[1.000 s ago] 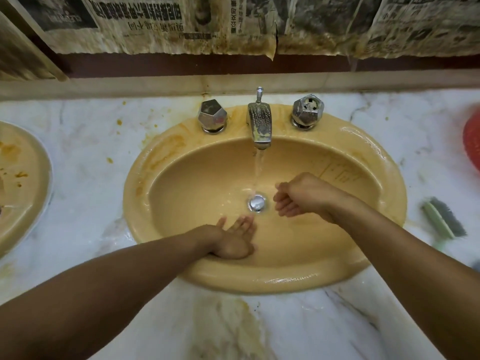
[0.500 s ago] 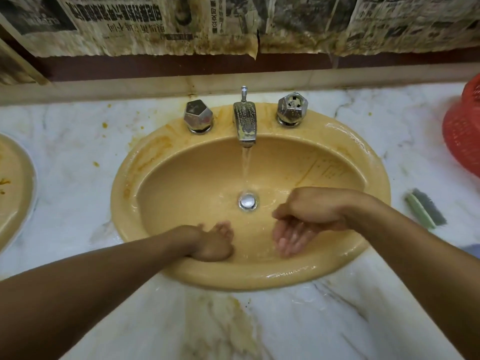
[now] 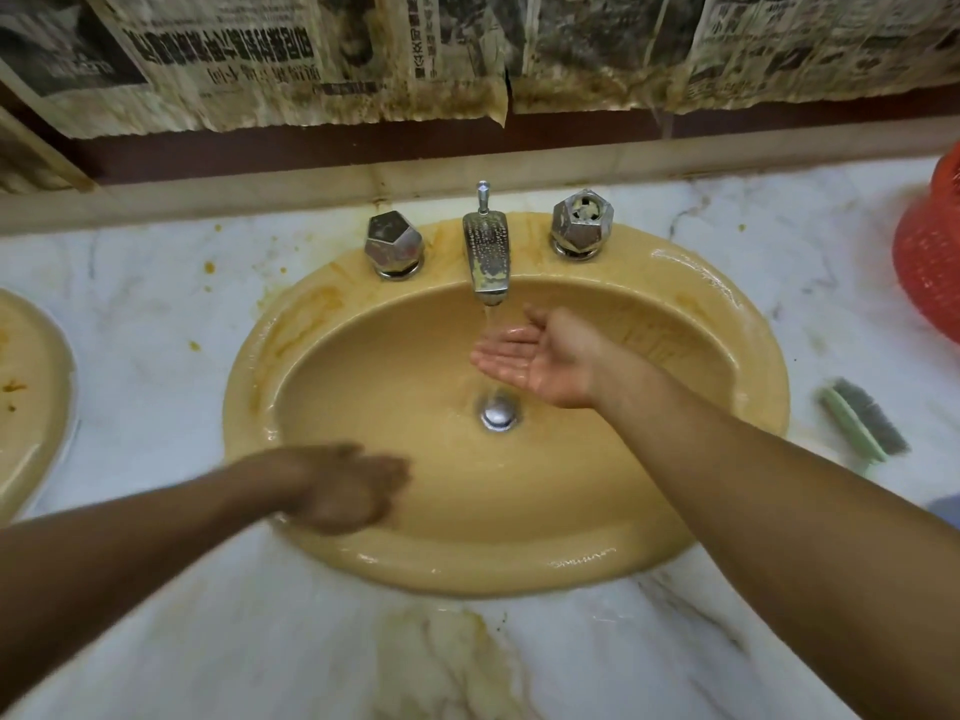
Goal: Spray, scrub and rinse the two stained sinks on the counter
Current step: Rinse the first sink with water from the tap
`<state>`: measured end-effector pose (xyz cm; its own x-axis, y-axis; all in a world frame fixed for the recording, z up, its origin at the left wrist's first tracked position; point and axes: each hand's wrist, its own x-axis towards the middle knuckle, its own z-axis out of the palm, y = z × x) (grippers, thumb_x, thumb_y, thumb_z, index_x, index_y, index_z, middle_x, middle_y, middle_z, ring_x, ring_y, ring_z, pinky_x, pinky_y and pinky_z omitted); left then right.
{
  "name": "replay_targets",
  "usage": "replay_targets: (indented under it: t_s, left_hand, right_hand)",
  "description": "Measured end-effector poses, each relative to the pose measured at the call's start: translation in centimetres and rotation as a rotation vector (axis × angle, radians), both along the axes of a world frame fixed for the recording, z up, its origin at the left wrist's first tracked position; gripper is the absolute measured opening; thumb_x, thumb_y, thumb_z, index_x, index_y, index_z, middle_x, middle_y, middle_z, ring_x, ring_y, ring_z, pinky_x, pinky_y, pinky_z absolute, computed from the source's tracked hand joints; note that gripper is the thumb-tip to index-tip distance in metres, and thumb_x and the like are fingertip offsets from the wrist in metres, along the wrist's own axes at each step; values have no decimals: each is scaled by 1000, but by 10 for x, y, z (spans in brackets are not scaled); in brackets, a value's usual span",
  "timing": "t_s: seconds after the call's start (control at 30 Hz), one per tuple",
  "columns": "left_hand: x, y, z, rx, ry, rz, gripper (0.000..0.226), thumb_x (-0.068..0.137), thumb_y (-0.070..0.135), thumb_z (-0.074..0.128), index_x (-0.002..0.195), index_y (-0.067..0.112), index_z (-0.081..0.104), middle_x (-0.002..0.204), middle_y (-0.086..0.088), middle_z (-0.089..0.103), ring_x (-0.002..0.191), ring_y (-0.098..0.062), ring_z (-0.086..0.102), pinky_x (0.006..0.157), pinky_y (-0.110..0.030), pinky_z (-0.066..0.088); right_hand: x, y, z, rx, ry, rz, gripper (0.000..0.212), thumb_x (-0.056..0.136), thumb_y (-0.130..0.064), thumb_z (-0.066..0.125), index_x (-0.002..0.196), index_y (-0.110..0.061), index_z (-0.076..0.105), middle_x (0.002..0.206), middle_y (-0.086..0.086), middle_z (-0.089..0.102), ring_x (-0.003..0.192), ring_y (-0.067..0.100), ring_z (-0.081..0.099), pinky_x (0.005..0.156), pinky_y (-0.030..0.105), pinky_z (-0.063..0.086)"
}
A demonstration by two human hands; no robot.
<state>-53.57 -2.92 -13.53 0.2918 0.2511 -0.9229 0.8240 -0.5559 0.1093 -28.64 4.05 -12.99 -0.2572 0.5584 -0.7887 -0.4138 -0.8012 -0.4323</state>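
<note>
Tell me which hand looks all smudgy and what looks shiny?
In the head view, the left hand is blurred, the right hand under the tap is sharp, glare glints on the sink at its wet front rim, and the wall ledge bows from the wide lens.

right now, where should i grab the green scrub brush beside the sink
Grip the scrub brush by its green back, probably from the sink side with the right hand: it lies on the counter with grey bristles turned away from the sink, leaving that long smooth edge exposed.
</note>
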Motion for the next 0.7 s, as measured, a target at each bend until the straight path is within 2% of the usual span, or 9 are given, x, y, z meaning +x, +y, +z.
replay_targets:
  t_s: [0.13, 0.23, 0.3, 0.37, 0.43, 0.5, 0.6, 0.63, 0.7]
  left_hand:
    - [-25, 27, -6, 245, 174, -296, 63, 108, 43, 9, 164, 22, -13, 170, 5, -20, 156, -9, -18, 128, -40, -10]
    - [-3, 23, -25, 411, 112, -250, 63, 109, 44, 11, 164, 22, -11, 170, 2, -18, 157, -15, -17, 122, -41, -18]
    - [12, 15, -36, 429, -3, -143, 61, 108, 43, 12, 165, 27, -3, 171, 3, -9, 158, -19, -12, 122, -43, -17]
    - [30, 1, -39, 220, -96, -44, 59, 110, 41, 13, 165, 25, 0, 172, 0, -11, 158, -18, -15, 125, -44, -16]
    - [41, -10, -34, -70, -175, 45, 56, 113, 35, 13, 166, 20, -1, 172, 0, -14, 157, -10, -13, 126, -39, -11]
    - [32, -6, -27, -173, -208, 22, 57, 114, 37, 11, 165, 20, -7, 171, 5, -18, 156, -6, -14, 126, -37, -10]
    - [-6, 20, -34, 205, -24, -137, 63, 111, 44, 11, 163, 19, -15, 169, 2, -23, 156, -11, -18, 127, -41, -10]
    - [-13, 26, -37, 306, 24, -162, 66, 109, 46, 10, 162, 18, -17, 167, 1, -27, 155, -13, -22, 127, -42, -12]
    - [-4, 22, -42, 301, 54, -130, 69, 108, 47, 11, 161, 16, -20, 164, 0, -33, 154, -15, -27, 126, -44, -15]
  right_hand:
    - [-32, 10, -3, -21, 175, -72, 42, 109, -23, 38, 112, 8, 66, 98, 25, 74, 94, 35, 74, 75, 39, 65]
    - [-47, -1, 9, 25, 279, 280, 49, 111, -27, 36, 130, 12, 57, 118, 30, 68, 115, 41, 66, 96, 42, 57]
    - [-40, -9, 9, 46, 151, 614, 54, 111, -30, 35, 136, 14, 53, 126, 32, 65, 124, 43, 62, 104, 45, 52]
    - [-22, -17, 7, 75, -110, 744, 52, 111, -31, 37, 128, 13, 60, 118, 31, 69, 113, 41, 68, 102, 48, 54]
    - [-2, -15, -1, 72, -214, 589, 50, 111, -30, 37, 119, 11, 63, 109, 30, 72, 102, 39, 73, 96, 48, 58]
    - [8, -5, -7, 71, -110, 295, 47, 111, -28, 36, 121, 10, 61, 109, 29, 72, 99, 39, 74, 88, 45, 62]
    - [-5, 10, -5, 63, 148, -13, 42, 109, -26, 39, 121, 7, 62, 111, 25, 73, 98, 38, 74, 80, 42, 64]
    - [-14, 11, -1, 58, 209, -14, 41, 109, -24, 38, 116, 7, 65, 107, 24, 74, 97, 35, 75, 80, 41, 64]
    - [-26, 6, 10, 54, 244, 135, 40, 108, -21, 39, 108, 6, 68, 97, 23, 74, 90, 33, 75, 78, 38, 64]
